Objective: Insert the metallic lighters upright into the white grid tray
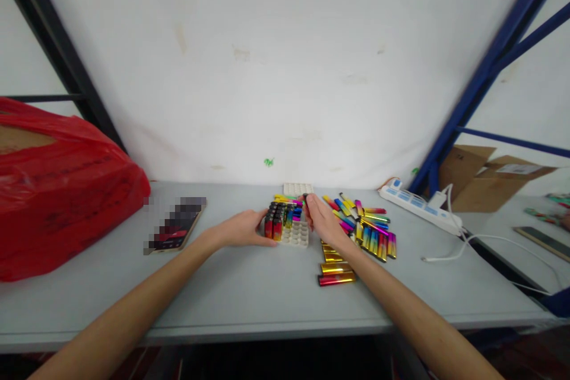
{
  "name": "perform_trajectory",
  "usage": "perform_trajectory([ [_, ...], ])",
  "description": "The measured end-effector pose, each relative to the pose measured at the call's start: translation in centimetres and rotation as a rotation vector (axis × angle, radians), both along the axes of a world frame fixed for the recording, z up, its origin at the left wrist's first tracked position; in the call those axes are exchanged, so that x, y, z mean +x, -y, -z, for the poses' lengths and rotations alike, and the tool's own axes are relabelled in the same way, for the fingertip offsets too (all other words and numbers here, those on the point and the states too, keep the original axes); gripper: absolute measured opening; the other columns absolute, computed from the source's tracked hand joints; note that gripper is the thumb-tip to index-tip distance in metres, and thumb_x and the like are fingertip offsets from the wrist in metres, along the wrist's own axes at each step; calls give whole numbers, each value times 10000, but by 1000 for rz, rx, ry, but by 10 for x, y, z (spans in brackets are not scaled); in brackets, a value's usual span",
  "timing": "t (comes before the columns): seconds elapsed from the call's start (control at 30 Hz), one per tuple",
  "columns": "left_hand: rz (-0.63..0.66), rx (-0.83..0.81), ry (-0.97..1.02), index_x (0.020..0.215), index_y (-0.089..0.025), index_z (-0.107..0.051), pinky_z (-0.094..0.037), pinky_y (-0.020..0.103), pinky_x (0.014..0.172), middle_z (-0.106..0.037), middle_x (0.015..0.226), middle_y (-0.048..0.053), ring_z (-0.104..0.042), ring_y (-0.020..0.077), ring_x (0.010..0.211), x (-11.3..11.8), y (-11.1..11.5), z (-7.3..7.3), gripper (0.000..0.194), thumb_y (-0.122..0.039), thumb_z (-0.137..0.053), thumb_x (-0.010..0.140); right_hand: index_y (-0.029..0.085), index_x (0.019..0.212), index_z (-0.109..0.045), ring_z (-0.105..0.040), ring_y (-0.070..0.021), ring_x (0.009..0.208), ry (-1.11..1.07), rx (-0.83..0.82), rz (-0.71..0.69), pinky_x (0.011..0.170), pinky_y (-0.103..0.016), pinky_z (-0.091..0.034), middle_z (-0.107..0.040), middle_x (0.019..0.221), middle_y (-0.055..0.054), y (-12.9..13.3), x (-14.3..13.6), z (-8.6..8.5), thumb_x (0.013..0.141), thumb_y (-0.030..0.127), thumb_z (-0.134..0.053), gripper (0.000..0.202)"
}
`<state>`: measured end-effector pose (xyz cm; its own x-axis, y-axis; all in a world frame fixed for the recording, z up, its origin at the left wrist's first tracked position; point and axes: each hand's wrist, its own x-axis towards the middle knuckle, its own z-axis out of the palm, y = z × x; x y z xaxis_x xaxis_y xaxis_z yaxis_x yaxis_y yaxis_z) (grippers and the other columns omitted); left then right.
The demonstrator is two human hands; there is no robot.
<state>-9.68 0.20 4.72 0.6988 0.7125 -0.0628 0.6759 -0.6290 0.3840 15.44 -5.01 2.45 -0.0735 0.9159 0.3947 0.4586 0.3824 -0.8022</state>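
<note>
A pale tray (pixel 294 236) with round compartments lies on the grey table in the middle. Its left part is filled with upright black-topped, coloured lighters (pixel 276 222). My left hand (pixel 244 228) is closed round the left side of this group, thumb along the front and fingers behind. Just right of the tray, my right hand (pixel 319 217) pinches a dark-topped lighter (pixel 306 196), mostly hidden by the fingers. Many shiny lighters (pixel 371 237) lie loose right of that hand. Gold and red ones (pixel 336 279) lie nearer the front. Behind the tray is a second pale tray (pixel 298 189).
A red plastic bag (pixel 66 190) stands at the left, beside a phone (pixel 180 225). At the right are a white power strip (pixel 421 206) with a cable, a cardboard box (pixel 472 181) and blue shelf posts (pixel 483 71). A wall rises behind the table.
</note>
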Motion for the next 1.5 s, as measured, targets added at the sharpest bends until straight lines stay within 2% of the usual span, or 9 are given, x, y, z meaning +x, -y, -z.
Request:
perform_trajectory([
  [0.17,7,15,-6,1279,-201,-578,-488,311,689,-739,982,69,-696,275,826,0,1,0,795,-755,-684,719,204,940,-566,-609,-211,897,324,281,63,836,-335,-469,-636,925,-65,7,2,-10,1046,483,-438,325],
  [0.27,10,31,-10,1273,-195,-580,-479,312,674,-735,974,68,-692,276,813,0,0,1,797,-763,-679,721,196,885,-606,-613,-205,848,414,338,68,793,-319,-469,-647,876,-59,9,0,-10,1026,450,-516,304],
  [0.47,17,37,-6,1261,-209,-586,-453,302,635,-722,931,53,-678,258,770,-1,-1,3,783,-768,-681,720,201,909,-656,-661,-174,659,306,224,0,651,-282,-469,-736,771,-22,6,-6,-2,1005,401,-594,230],
  [0.8,7,41,-12,1255,-211,-580,-471,308,671,-728,957,63,-691,270,809,-1,-3,5,801,-787,-678,707,196,758,-673,-589,-180,629,749,137,27,576,-281,-342,-682,713,-51,8,-10,-9,1005,521,-566,422],
  [1.0,4,6,13,1277,-227,-579,-515,320,762,-746,1055,58,-711,276,894,0,0,1,777,-747,-709,715,186,870,-683,-653,-182,774,616,203,87,759,-283,-434,-717,823,-61,-14,23,-1,1107,380,-333,465],
  [1.17,-5,13,20,1299,-236,-580,-524,317,754,-751,1048,54,-714,277,891,0,1,0,819,-774,-707,695,150,1262,-644,-625,-232,1149,714,180,191,990,-325,-441,-688,1237,-146,-35,52,13,1037,236,-490,286],
  [1.27,-2,12,9,1298,-235,-577,-526,320,758,-751,1049,55,-712,278,891,0,0,1,815,-776,-701,701,173,1197,-683,-637,-224,1138,801,78,136,989,-304,-437,-711,1173,-129,-39,54,14,1032,237,-497,257],
  [1.4,5,17,-1,1288,-230,-576,-525,321,760,-748,1065,58,-713,279,906,-1,-2,2,804,-772,-701,707,172,1059,-701,-665,-234,1008,834,-21,213,900,-301,-463,-716,1046,-110,-40,51,10,987,265,-568,178],
  [1.5,6,17,3,1276,-229,-580,-524,315,762,-748,1059,55,-714,275,904,-1,-2,2,805,-780,-698,702,148,1159,-664,-650,-231,1023,800,-35,248,912,-299,-465,-687,1098,-114,-42,53,14,945,203,-588,234],
])
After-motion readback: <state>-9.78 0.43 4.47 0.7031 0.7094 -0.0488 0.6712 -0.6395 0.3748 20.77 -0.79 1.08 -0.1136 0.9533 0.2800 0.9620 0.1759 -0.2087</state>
